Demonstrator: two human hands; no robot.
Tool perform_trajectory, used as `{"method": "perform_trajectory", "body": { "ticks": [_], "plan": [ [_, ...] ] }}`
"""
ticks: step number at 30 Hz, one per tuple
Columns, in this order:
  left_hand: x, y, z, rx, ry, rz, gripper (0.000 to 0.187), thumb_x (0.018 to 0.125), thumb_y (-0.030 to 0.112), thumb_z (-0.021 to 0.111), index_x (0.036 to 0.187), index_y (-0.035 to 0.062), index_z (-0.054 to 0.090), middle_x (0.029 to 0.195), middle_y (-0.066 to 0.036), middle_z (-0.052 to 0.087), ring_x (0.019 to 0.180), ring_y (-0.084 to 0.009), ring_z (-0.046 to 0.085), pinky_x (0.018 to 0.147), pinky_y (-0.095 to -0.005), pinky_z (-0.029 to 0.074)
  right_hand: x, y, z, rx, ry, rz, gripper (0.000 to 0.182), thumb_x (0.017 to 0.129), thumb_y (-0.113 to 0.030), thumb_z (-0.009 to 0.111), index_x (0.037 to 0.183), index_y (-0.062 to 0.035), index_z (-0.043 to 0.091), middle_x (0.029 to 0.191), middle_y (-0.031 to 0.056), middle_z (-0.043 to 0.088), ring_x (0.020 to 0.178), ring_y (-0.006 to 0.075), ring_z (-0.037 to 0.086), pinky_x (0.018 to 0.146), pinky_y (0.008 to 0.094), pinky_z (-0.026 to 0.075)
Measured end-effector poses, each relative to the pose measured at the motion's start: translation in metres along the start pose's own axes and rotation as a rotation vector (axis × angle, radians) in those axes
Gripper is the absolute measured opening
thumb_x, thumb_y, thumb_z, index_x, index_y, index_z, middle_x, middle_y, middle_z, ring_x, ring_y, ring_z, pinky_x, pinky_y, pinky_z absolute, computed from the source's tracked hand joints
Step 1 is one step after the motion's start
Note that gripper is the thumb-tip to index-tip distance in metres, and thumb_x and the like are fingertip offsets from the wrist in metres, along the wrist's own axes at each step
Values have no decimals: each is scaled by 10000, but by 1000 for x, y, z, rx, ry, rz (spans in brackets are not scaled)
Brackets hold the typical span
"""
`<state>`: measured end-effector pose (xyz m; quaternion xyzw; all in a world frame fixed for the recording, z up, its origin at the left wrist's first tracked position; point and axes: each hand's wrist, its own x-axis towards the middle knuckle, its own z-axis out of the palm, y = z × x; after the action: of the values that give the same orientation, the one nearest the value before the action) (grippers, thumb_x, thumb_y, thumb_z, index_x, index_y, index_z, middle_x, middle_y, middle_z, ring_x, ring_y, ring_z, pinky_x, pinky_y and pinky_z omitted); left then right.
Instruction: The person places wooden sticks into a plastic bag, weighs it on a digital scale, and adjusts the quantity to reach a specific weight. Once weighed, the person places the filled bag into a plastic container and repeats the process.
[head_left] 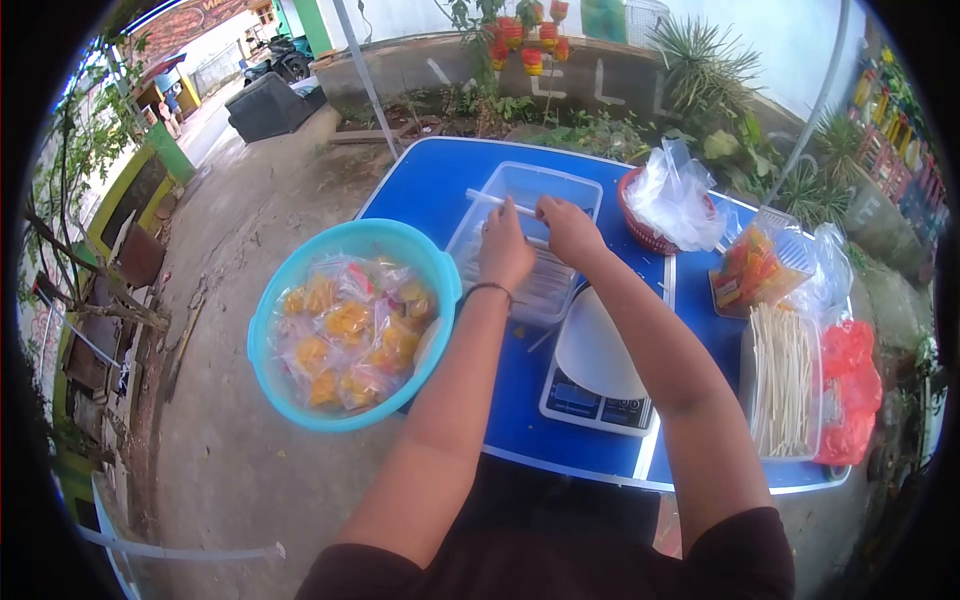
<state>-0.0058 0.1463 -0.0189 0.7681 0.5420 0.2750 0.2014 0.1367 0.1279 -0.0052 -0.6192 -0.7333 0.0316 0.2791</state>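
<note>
Over a clear plastic tray (462, 243), both hands are closed on a slim, whitish, stick-like packet (486, 198). My left hand (508, 250) pinches it near its middle, with a dark band round the wrist. My right hand (570, 232) grips the packet's right end, and its fingertips are partly hidden. Similar slim, pale packets (545, 275) lie side by side in the tray beneath my hands. Close below my right forearm is a digital kitchen scale (598, 408) with a white oval pan (597, 345).
A turquoise basin (262, 345) of bagged orange snacks stands left. On the blue table (420, 190) are a red basket (640, 225) of plastic bags, a tub (745, 268) with orange contents, a box of pale sticks (782, 385) and a red plastic bag (848, 390).
</note>
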Motion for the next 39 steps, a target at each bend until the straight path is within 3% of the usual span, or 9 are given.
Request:
{"method": "perform_trajectory", "body": {
  "ticks": [5,14,18,23,26,29,32,34,39],
  "plan": [
    [-1,2,0,188,-68,5,747,792,73,629,1475,27,331,1410,-197,422,1277,-404,450,1072,-440,400,-2,-7,-3,-133,-88,51,194,840,-1,544,1029,-46,545,1037,184,658,996,377,645,811,467,532],
    [-3,0,8,404,-68,-40,426,893,238,547,1292,100,601,1324,-153,487,1236,-355,438,1014,-443,393,0,-8,-6,-219,-241,114,155,828,-41,581,962,-79,648,970,152,697,983,342,665,809,437,548],
    [-5,7,3,459,-82,-101,409,916,285,530,1269,100,620,1345,-155,475,1271,-338,410,1024,-453,363,-3,4,6,-249,-75,11,186,798,-25,586,881,-120,723,929,105,706,924,318,668,795,417,532],
    [-7,11,3,529,-134,-133,424,935,295,503,1304,108,595,1374,-151,458,1310,-312,372,1043,-450,326,1,4,4,-261,-188,72,127,781,-93,647,834,-125,758,964,122,723,938,295,690,808,411,553],
    [-5,1,11,549,-89,-112,450,938,418,535,1296,156,612,1358,-151,468,1307,-343,367,1040,-460,327,2,-2,-1,-254,-234,116,135,772,-91,652,841,-129,762,959,128,726,928,298,694,811,403,555],
    [-9,6,5,496,-43,-115,416,913,307,558,1280,120,615,1355,-142,474,1298,-311,386,1022,-451,341,1,-4,-2,-254,-215,109,148,767,-83,644,847,-126,762,953,131,727,919,309,696,809,403,557],
    [-8,14,-4,490,7,-68,388,859,318,646,1216,166,667,1299,-121,502,1267,-328,416,1000,-450,374,-2,-1,3,-166,-91,63,158,778,-77,616,854,-99,752,928,138,714,908,320,679,814,419,547],
    [-11,12,-2,362,238,88,362,797,244,707,1149,162,693,1262,-84,520,1188,-301,487,962,-445,405,-5,2,5,-47,109,-51,160,785,-78,607,867,-86,745,921,147,703,899,327,666,818,427,538],
    [-17,29,-12,189,475,294,319,796,169,706,1115,161,697,1217,-36,551,1114,-269,543,934,-435,419,-20,-3,-29,220,189,-94,180,767,-37,601,900,-52,721,919,173,682,901,369,634,861,451,494]
  ]
}}
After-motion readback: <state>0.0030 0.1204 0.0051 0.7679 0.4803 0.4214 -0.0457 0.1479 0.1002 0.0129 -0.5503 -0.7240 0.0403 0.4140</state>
